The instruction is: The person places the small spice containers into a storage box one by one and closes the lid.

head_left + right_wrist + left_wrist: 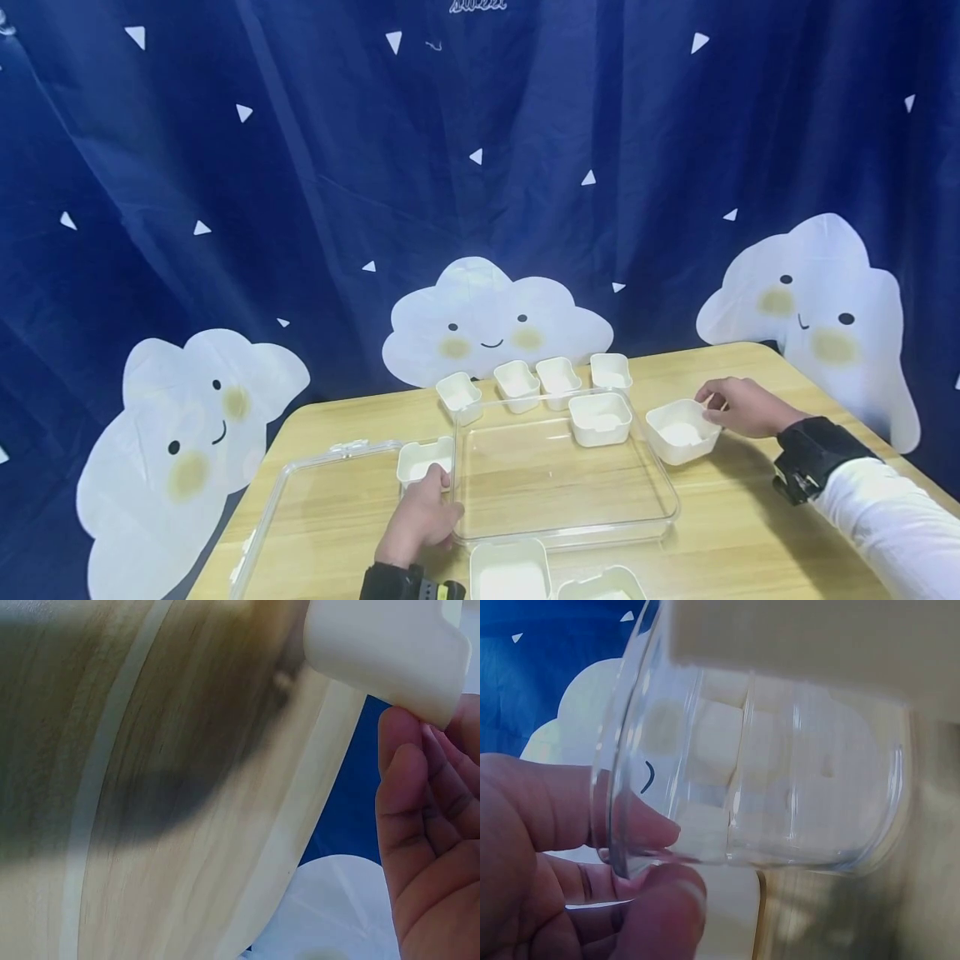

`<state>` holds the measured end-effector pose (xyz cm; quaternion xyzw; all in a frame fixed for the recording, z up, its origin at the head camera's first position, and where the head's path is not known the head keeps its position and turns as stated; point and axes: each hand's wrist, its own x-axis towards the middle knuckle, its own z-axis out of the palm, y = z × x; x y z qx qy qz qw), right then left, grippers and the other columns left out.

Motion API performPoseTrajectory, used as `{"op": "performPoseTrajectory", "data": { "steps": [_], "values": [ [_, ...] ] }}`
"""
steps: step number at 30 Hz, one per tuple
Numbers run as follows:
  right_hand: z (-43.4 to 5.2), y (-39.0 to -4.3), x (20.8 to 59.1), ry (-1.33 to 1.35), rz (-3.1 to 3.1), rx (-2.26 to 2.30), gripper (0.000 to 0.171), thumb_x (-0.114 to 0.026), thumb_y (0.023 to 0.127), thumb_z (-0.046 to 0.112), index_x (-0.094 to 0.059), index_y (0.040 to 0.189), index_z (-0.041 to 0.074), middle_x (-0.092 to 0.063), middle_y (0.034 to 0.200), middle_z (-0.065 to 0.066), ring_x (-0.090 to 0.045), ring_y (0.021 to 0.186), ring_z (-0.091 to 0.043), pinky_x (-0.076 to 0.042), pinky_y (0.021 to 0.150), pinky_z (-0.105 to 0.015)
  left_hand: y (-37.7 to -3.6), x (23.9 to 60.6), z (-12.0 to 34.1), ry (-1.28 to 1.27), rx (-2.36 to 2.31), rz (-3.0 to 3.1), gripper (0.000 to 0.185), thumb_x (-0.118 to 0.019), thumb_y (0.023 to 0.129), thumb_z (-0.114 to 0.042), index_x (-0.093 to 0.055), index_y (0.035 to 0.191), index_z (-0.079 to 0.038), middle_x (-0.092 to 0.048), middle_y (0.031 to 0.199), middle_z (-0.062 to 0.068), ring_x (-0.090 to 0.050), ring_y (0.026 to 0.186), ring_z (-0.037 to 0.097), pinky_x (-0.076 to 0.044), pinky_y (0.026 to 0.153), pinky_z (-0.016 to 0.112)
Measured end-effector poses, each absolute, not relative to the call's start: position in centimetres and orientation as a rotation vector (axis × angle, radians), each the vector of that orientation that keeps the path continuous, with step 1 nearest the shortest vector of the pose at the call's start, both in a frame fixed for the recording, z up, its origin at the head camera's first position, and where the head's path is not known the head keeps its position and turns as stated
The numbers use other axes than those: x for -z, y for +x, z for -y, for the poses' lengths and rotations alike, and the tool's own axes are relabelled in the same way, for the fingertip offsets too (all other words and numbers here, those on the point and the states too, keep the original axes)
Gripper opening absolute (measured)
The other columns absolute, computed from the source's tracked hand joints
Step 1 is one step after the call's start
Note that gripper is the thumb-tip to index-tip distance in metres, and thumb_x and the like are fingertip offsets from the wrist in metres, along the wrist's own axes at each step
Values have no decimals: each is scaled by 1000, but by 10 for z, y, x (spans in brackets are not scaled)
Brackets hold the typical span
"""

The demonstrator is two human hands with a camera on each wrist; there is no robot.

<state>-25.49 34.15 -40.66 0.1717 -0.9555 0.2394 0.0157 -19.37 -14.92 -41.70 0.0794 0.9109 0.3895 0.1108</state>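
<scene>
Holding the clear box [555,492] by its left wall between thumb and fingers of our left hand [423,515], we pinch with our right hand [752,408] one white container [681,437], which is located just beside the box's right wall.

A cloud-patterned curtain [525,217] suggests a home.

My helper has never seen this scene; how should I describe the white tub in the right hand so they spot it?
Find the pale wood-grain table before the dark blue curtain. Just right of the large clear plastic box is a small white rounded-square tub. Unlike the other white tubs, it is pinched by the right hand.
</scene>
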Motion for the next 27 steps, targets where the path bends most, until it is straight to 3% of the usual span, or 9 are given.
{"op": "performPoseTrajectory", "data": {
  "steps": [13,27],
  "values": [
    [-340,-248,397,529,2958,-828,25,-65,85,2,-61,105,-13,-67,81,-8,-63,66,-15,-52,59,-28,-195,418,151,247,-1161,-2669,35,-59,86,-5,-44,116,5,-56,56,8,-56,43,19,-37,44,27],
    [-340,-245,393,528,2929,-846,27,-66,85,4,-61,107,-10,-67,82,-6,-62,65,-13,-52,58,-27,-193,417,151,240,-1169,-2663,36,-58,85,-4,-44,116,6,-56,57,8,-55,42,17,-41,45,29]
  ]
}}
